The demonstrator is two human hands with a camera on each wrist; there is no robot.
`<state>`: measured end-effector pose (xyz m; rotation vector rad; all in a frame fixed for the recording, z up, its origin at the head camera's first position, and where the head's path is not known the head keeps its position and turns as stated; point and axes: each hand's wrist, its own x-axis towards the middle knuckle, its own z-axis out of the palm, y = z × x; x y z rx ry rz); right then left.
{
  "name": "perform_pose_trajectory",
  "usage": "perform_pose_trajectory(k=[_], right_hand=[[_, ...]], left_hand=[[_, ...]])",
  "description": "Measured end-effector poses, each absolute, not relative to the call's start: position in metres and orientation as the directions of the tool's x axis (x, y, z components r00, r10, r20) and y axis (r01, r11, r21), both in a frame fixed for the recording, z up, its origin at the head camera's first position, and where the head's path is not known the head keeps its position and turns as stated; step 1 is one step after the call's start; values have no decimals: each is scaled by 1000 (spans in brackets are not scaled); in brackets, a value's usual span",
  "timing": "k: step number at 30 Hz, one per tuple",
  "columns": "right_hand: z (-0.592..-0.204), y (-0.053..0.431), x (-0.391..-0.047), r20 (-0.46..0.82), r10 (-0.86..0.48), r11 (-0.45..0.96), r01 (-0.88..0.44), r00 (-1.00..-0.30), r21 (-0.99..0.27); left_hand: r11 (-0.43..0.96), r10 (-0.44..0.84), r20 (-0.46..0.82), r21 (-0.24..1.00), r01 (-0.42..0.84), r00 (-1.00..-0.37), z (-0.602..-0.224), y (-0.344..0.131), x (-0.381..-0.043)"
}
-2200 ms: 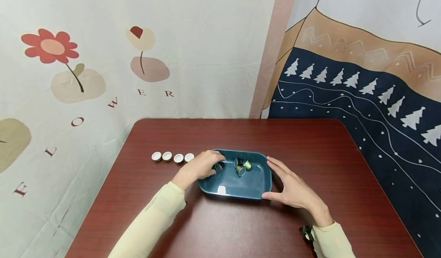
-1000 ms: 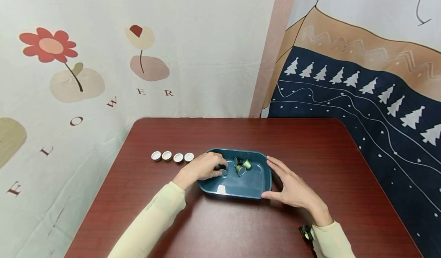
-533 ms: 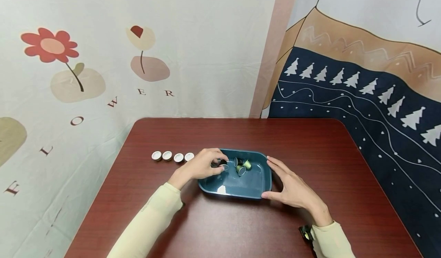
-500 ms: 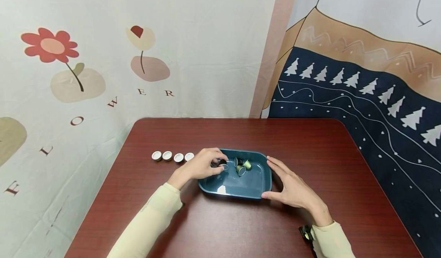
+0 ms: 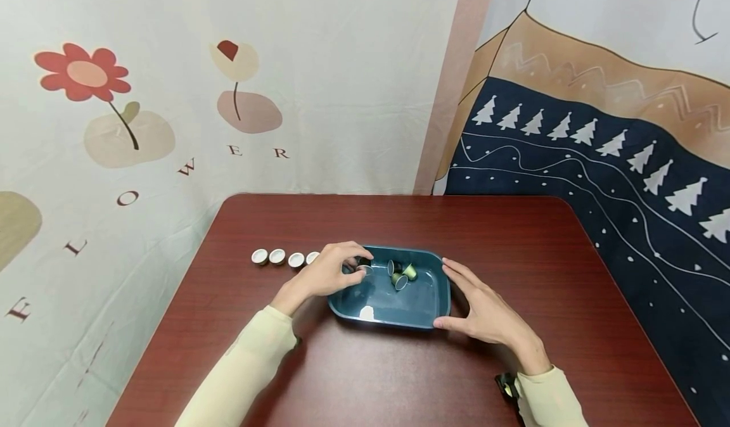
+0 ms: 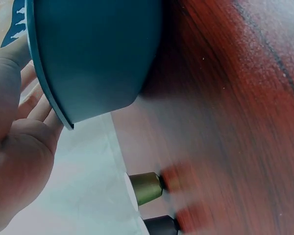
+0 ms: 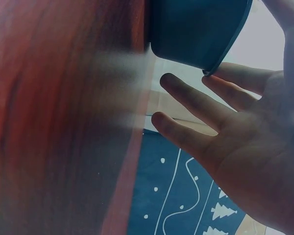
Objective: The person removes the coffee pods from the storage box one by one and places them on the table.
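Over the left end of a blue-green tray (image 5: pixel 376 319), my left hand (image 5: pixel 325 274) pinches a dark coffee capsule (image 5: pixel 364 263) between thumb and fingers, its clear-looking rim facing down toward me. Inside the tray lie a dark capsule (image 5: pixel 392 267), a light green capsule (image 5: pixel 410 272) and a darker green capsule (image 5: pixel 399 281), all tipped over. My right hand (image 5: pixel 490 313) spans the tray's right end, thumb and fingertips at the rim, fingers spread and fairly straight. In the left wrist view the tray's wall hides the held capsule.
Left of the tray, several capsules stand in a row on the table, white faces up, among them a green capsule (image 6: pixel 148 187) and a black capsule (image 6: pixel 161 226). The red-brown table (image 5: pixel 376 376) meets printed curtains (image 5: pixel 342 97) behind.
My left hand has gripped the dark capsule at the tray's left side, raised it from the tray floor and drawn it slightly left. The right hand has stayed at the rim.
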<state>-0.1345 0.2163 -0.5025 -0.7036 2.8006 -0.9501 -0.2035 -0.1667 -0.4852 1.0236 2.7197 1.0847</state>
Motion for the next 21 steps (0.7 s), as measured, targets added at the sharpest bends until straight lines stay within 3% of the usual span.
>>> perform_pose_trajectory(k=[21], right_hand=[[-503,217,-134,51,-457,698,-394,-888,-598]], left_hand=[[478,460,281,721,502,-842,-465,-189,-191]])
